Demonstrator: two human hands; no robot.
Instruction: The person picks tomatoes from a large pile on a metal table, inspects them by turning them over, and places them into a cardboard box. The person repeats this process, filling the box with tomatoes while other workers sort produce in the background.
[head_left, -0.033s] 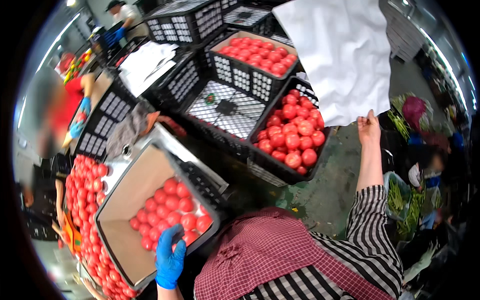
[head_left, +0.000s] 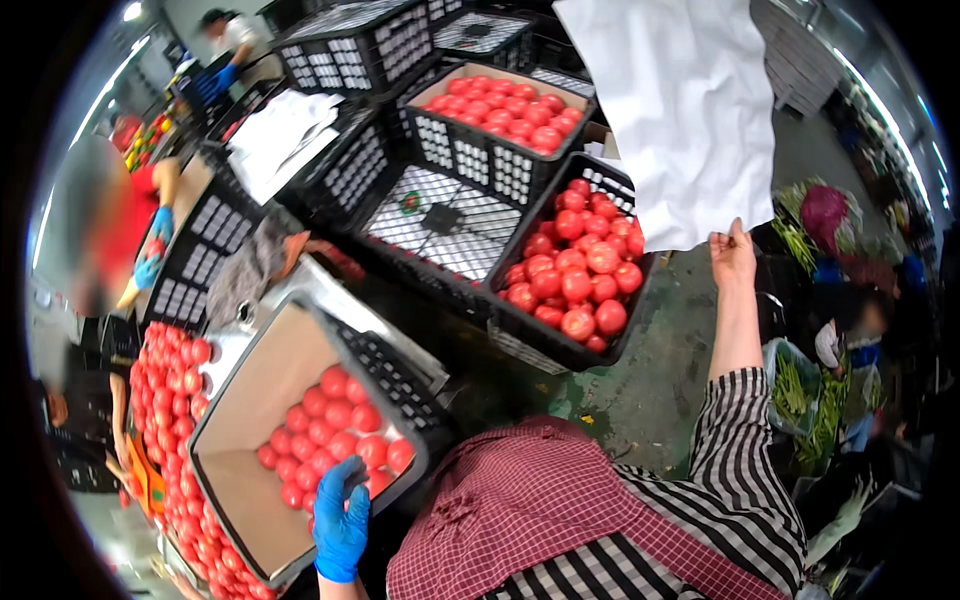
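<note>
The left hand (head_left: pixel 342 520), blue-gloved, curls its grip over tomatoes (head_left: pixel 335 425) in a lined crate (head_left: pixel 250 400); its fingertips are hidden. The right hand (head_left: pixel 733 255) pinches the lower edge of one white sheet (head_left: pixel 690 110), cut off above. Two more tomato-filled crates (head_left: pixel 575 265) stand beyond.

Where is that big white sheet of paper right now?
The white paper sheet hangs at the upper right of the head view, pinched at its lower edge by the bare right hand, just right of the black crate of tomatoes.
</note>
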